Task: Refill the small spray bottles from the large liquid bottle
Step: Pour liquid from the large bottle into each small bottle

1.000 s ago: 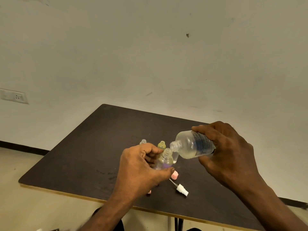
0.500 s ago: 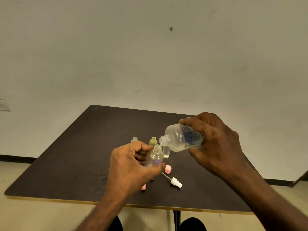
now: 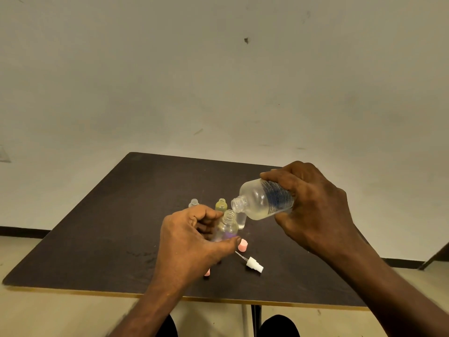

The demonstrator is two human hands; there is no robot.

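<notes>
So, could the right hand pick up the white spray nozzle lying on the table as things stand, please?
Probably not yet: the right hand is gripping the tilted large liquid bottle. The white spray nozzle itself lies uncovered on the table, just below that hand, so nothing blocks the way once the bottle is set down.

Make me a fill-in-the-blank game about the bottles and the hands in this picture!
1. The big bottle is held in the ____ hand.
2. The left hand holds a small bottle whose top is ____.
3. The white sprayer lies on the ____.
4. The cap beside the left thumb is coloured ____.

Missing words: right; open; table; pink
</notes>
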